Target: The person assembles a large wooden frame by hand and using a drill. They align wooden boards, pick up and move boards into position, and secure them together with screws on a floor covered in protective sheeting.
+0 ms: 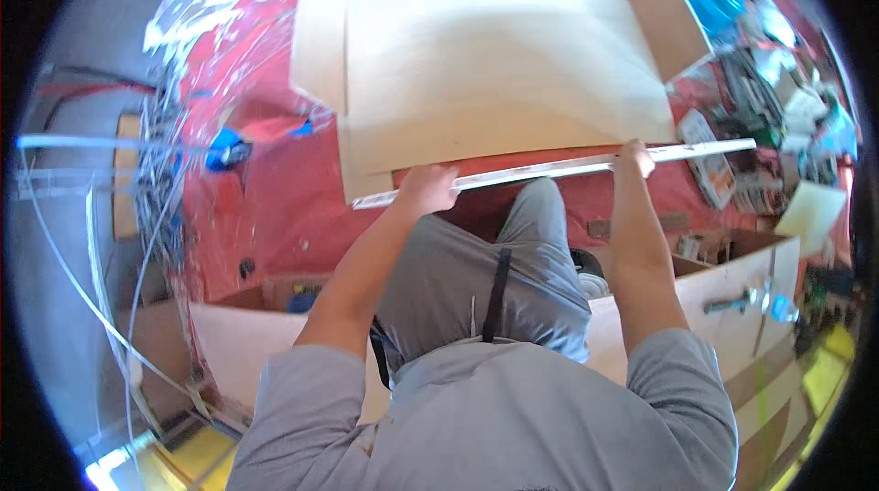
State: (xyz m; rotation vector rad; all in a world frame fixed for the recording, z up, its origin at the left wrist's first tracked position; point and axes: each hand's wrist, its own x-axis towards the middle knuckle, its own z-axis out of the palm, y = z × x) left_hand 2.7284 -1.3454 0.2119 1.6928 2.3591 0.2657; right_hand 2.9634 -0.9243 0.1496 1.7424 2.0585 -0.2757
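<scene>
A long, narrow white strip (540,169) runs across in front of my knees, its right end a little farther from me than its left. My left hand (428,189) is closed around it toward the left part. Farther right, my right hand (634,160) also grips it. Just beyond the strip lies a large pale wooden panel (513,79), with a separate pale piece (319,52) along its left side and another board (664,15) along its right. My fingers are partly hidden behind the strip.
Red sheeting (275,244) covers the surface beneath. A low wooden box frame (247,335) stands by my legs. A blue-and-orange object (229,151) lies at left, near white cables (55,258). Bags and clutter surround a blue container (719,1) at right. A clamp-like tool (732,303) sits on the frame.
</scene>
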